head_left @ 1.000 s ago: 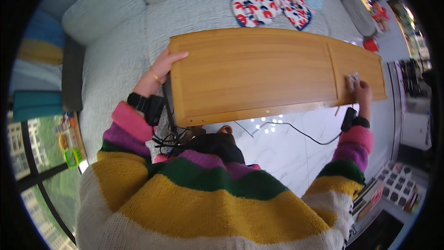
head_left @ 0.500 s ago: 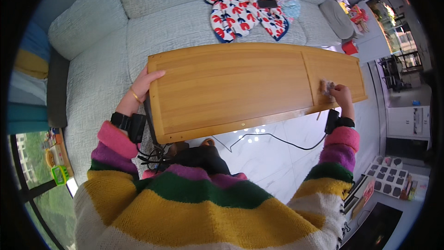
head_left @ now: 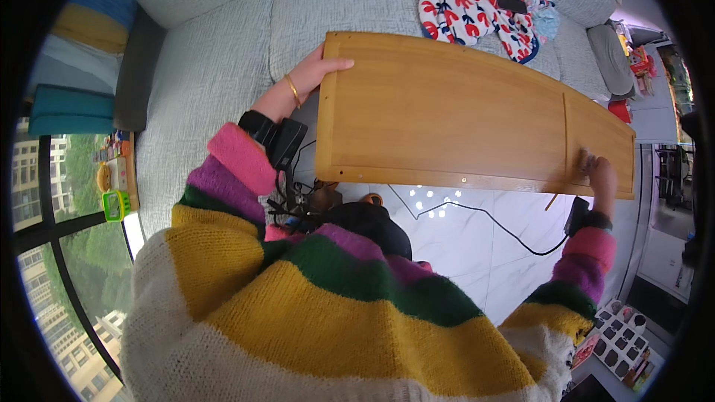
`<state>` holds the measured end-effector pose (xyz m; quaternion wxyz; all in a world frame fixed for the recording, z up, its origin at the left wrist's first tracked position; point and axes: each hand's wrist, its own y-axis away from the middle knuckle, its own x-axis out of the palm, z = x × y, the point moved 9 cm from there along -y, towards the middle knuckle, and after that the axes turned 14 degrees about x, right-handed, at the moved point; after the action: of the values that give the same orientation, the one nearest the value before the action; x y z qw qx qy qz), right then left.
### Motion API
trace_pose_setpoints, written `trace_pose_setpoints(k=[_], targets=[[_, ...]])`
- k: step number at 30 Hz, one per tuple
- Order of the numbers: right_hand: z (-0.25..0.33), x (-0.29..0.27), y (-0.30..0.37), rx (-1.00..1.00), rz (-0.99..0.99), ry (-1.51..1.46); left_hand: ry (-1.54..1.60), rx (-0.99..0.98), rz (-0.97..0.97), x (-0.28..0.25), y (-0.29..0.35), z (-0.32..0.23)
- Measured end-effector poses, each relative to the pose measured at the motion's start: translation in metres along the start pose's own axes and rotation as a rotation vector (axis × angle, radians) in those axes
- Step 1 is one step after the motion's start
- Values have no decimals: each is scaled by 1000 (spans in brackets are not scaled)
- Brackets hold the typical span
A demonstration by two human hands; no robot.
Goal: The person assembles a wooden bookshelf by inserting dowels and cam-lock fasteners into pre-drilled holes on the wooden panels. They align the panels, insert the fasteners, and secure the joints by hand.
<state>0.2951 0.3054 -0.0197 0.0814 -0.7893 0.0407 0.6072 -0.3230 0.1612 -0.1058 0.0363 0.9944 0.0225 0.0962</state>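
Observation:
A long brown wooden panel (head_left: 447, 112) with a raised frame and a crossbar near its right end lies in front of me. My left hand (head_left: 316, 74) is closed round its left edge, thumb on the upper face and the other fingers mostly hidden underneath. At the panel's right end, my right hand (head_left: 602, 177) pinches a small, crumpled, see-through wrapped thing (head_left: 586, 159) against or just over the surface; its kind is hard to make out.
Behind the panel stands a light grey sofa (head_left: 350, 11), with a red-and-white patterned garment (head_left: 458, 4) and a dark phone (head_left: 512, 4) on it. A black cable (head_left: 514, 234) runs across the white tiled floor (head_left: 462, 253). Windows (head_left: 82, 246) are on the left.
My view has swung left, so the panel and sofa sit farther right in it. Each hand stays at its end of the panel; the wrapped thing is still at my right fingers.

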Motion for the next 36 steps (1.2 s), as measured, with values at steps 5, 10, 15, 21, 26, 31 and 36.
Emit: trace_pose_setpoints(k=[5,10,15,21,26,31,36], targets=[[-17,13,-13,-2,172,-154,-62,18,-8,-3,-1,0],[-27,20,-25,44,166,-143,-68,51,17,0,-3,-3],[-26,15,-26,16,137,-177,-108,69,8,3,-1,-8],[-35,14,-28,17,32,-251,-100,134,3,1,-10,0],[-55,34,-25,289,251,-793,-68,129,46,5,-16,9],[-70,32,-20,353,344,-922,184,126,77,18,-13,1],[-101,-25,-17,370,12,-374,189,133,64,22,-14,-3]])
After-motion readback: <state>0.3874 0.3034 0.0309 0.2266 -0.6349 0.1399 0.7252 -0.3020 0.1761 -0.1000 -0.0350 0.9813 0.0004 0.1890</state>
